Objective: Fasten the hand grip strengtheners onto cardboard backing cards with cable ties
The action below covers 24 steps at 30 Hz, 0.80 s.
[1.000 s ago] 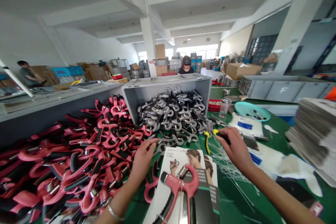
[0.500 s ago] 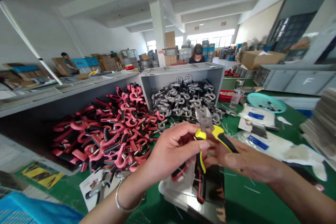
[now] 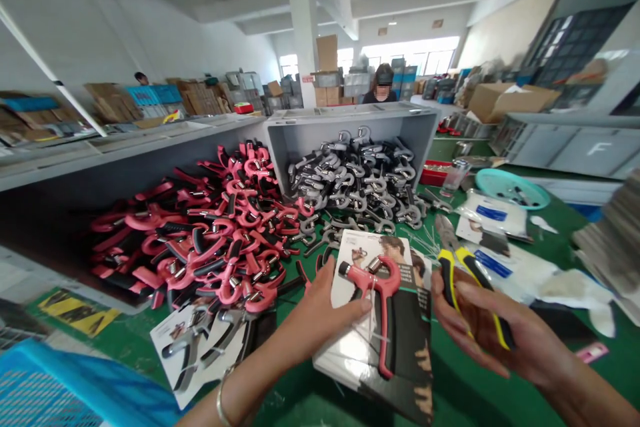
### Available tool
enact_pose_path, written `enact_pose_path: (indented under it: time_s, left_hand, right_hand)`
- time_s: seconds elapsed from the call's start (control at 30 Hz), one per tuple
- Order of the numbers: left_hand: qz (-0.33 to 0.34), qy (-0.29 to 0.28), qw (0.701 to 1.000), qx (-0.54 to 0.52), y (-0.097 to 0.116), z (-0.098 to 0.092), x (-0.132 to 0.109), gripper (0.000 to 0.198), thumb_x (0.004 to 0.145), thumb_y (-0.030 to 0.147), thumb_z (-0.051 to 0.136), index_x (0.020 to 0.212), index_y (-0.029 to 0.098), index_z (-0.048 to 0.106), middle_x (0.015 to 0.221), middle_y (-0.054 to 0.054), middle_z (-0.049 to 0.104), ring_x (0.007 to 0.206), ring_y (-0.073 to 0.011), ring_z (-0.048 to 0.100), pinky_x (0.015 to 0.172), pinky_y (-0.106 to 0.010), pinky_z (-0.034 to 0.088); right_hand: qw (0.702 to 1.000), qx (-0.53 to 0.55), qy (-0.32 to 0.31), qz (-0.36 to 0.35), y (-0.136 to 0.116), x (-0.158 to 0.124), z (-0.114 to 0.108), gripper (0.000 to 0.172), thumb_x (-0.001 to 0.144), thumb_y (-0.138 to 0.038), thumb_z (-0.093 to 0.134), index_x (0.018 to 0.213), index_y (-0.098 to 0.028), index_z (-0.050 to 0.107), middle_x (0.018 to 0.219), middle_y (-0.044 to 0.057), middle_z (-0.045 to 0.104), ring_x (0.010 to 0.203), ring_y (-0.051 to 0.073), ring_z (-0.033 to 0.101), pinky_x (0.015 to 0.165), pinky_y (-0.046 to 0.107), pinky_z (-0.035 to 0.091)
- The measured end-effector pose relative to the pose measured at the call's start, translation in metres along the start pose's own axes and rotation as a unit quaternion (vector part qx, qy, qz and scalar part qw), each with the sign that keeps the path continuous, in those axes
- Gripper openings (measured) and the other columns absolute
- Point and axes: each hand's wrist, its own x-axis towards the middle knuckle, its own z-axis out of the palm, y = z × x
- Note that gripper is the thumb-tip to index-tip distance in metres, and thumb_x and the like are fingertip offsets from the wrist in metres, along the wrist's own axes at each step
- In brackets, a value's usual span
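Note:
My left hand (image 3: 325, 312) grips the left edge of a printed backing card (image 3: 415, 347), its thumb on the front. On that card lies a red and black hand grip strengthener (image 3: 387, 317) with a metal spring, and a thin whitish tie crosses it. More cards seem to be stacked beneath. In my right hand (image 3: 493, 320) are yellow and black cutting pliers (image 3: 463, 259), jaws pointing up and away, handles spread a little. They are apart from the card, to its right. Left of my forearm, grey hand grips (image 3: 187, 353) rest on other cards.
A tipped grey crate (image 3: 30, 177) spills red hand grips (image 3: 230, 233); a second crate (image 3: 350, 115) holds grey ones (image 3: 350, 180). Thin ties (image 3: 425, 240) and plastic bags (image 3: 493, 213) lie at right, near a turquoise tray (image 3: 513, 188). A blue basket (image 3: 45, 387) stands front left. A person (image 3: 383, 83) sits beyond.
The pliers have moved right, away from the hand grip, in my right hand. My left hand has left the pliers' jaws and now holds the card, whose front is in full sight.

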Motion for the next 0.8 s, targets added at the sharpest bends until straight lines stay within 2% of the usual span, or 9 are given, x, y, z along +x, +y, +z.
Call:
enact_pose_path:
  time_s: [0.1, 0.17, 0.23, 0.27, 0.33, 0.43, 0.53, 0.6, 0.8]
  left_hand:
    - [-0.025, -0.043, 0.993, -0.110, 0.003, 0.002, 0.003, 0.051, 0.077, 0.032, 0.072, 0.125, 0.020, 0.060, 0.130, -0.010, 0.063, 0.119, -0.0335, 0.058, 0.103, -0.045, 0.042]
    - [-0.028, 0.017, 0.991, -0.130, 0.011, -0.001, 0.007, 0.050, 0.072, 0.028, 0.076, 0.119, 0.019, 0.063, 0.122, -0.009, 0.067, 0.112, -0.0319, 0.061, 0.098, -0.041, 0.045]
    - [-0.019, 0.076, 0.985, -0.155, 0.019, -0.005, 0.011, 0.057, 0.068, 0.027, 0.080, 0.121, 0.019, 0.060, 0.119, -0.008, 0.067, 0.106, -0.0292, 0.063, 0.093, -0.038, 0.047]
    - [-0.017, 0.087, 0.979, -0.184, 0.022, -0.007, 0.013, 0.061, 0.068, 0.027, 0.080, 0.124, 0.020, 0.058, 0.117, -0.008, 0.068, 0.103, -0.0273, 0.064, 0.090, -0.037, 0.048]
    - [-0.026, 0.070, 0.965, -0.252, 0.024, -0.008, 0.017, 0.060, 0.070, 0.028, 0.079, 0.125, 0.019, 0.055, 0.115, -0.008, 0.068, 0.097, -0.0236, 0.066, 0.086, -0.035, 0.049]
    - [-0.045, 0.028, 0.950, -0.307, 0.022, -0.003, 0.025, 0.050, 0.072, 0.025, 0.078, 0.117, 0.017, 0.059, 0.113, -0.008, 0.070, 0.096, -0.0216, 0.067, 0.088, -0.033, 0.048]
    - [-0.057, 0.019, 0.948, -0.312, 0.018, 0.002, 0.032, 0.044, 0.072, 0.023, 0.077, 0.113, 0.015, 0.063, 0.111, -0.008, 0.071, 0.101, -0.0235, 0.066, 0.091, -0.033, 0.048]
    - [-0.061, 0.016, 0.949, -0.309, 0.016, 0.004, 0.035, 0.045, 0.072, 0.024, 0.076, 0.115, 0.015, 0.063, 0.112, -0.009, 0.071, 0.103, -0.0250, 0.066, 0.091, -0.034, 0.048]
    - [-0.059, 0.008, 0.959, -0.278, 0.021, 0.003, 0.037, 0.049, 0.074, 0.025, 0.075, 0.120, 0.015, 0.060, 0.116, -0.010, 0.070, 0.102, -0.0270, 0.067, 0.091, -0.038, 0.049]
  right_hand:
    - [0.997, -0.066, 0.023, -0.010, 0.006, -0.007, -0.008, 0.030, 0.098, -0.045, 0.042, 0.101, -0.019, 0.058, 0.076, 0.003, 0.058, 0.056, 0.014, 0.059, 0.046, 0.024, 0.051]
    - [0.985, -0.165, 0.035, -0.016, 0.004, -0.009, -0.010, 0.031, 0.098, -0.045, 0.043, 0.103, -0.019, 0.059, 0.083, 0.006, 0.064, 0.070, 0.020, 0.066, 0.063, 0.033, 0.058]
    - [0.940, -0.329, 0.077, -0.037, -0.001, -0.009, -0.013, 0.033, 0.097, -0.045, 0.047, 0.113, -0.020, 0.060, 0.096, 0.009, 0.068, 0.084, 0.024, 0.068, 0.075, 0.039, 0.058]
    - [0.898, -0.425, 0.103, -0.058, -0.005, -0.008, -0.014, 0.037, 0.096, -0.045, 0.049, 0.123, -0.022, 0.058, 0.106, 0.010, 0.068, 0.092, 0.026, 0.067, 0.080, 0.041, 0.057]
    - [0.778, -0.602, 0.139, -0.114, -0.013, -0.006, -0.017, 0.054, 0.093, -0.043, 0.055, 0.143, -0.028, 0.044, 0.125, 0.011, 0.063, 0.105, 0.030, 0.063, 0.088, 0.046, 0.054]
    - [0.587, -0.780, 0.118, -0.183, -0.023, 0.003, -0.021, 0.068, 0.089, -0.029, 0.054, 0.153, -0.034, 0.030, 0.130, 0.011, 0.059, 0.105, 0.033, 0.059, 0.089, 0.054, 0.049]
    - [0.465, -0.853, 0.098, -0.215, -0.031, 0.012, -0.023, 0.074, 0.083, -0.011, 0.046, 0.152, -0.036, 0.032, 0.126, 0.012, 0.060, 0.101, 0.036, 0.056, 0.083, 0.056, 0.046]
    - [0.439, -0.865, 0.096, -0.224, -0.035, 0.016, -0.022, 0.078, 0.080, -0.004, 0.042, 0.151, -0.035, 0.034, 0.126, 0.012, 0.060, 0.102, 0.037, 0.054, 0.083, 0.056, 0.044]
    - [0.409, -0.877, 0.078, -0.239, -0.049, 0.023, -0.011, 0.076, 0.081, -0.004, 0.039, 0.150, -0.035, 0.035, 0.128, 0.010, 0.060, 0.106, 0.037, 0.052, 0.087, 0.056, 0.041]
